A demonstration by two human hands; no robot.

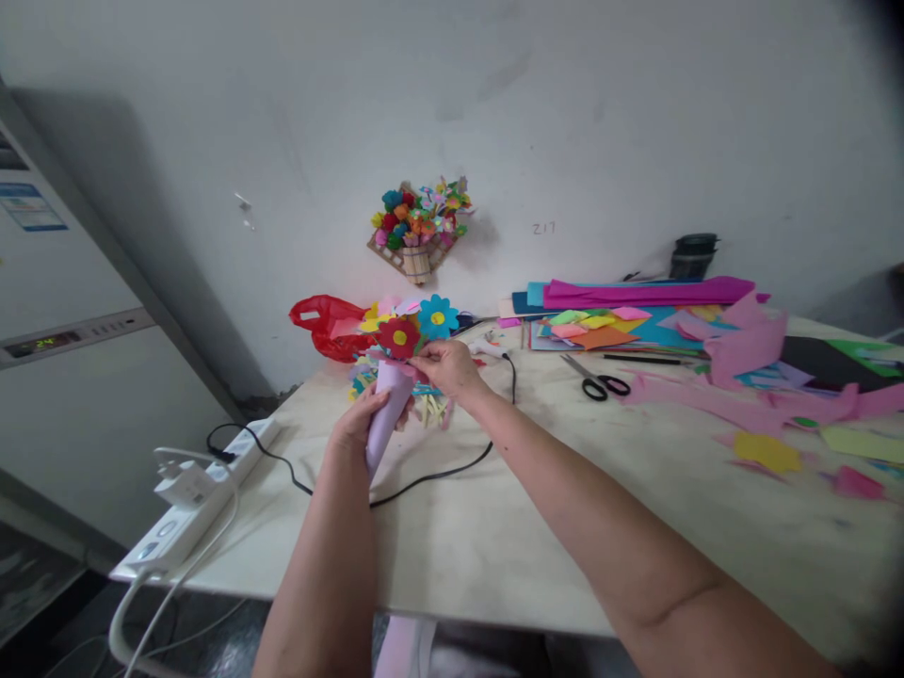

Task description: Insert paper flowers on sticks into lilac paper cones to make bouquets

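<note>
Tube (390, 407) inside snug left grip (357, 419) — right grip (450, 369), tight on pink paper (411, 371), at its top.

The pale counter (494, 565) carries scissors (595, 381) with black handles. To the left of the scissors lie a black cord (425, 481), a red plastic bag (329, 315) and a white power strip (159, 541); behind the scissors, a pile of coloured sheets (664, 325); to their right, pink scraps (706, 391) and a yellow piece (766, 452).
</note>
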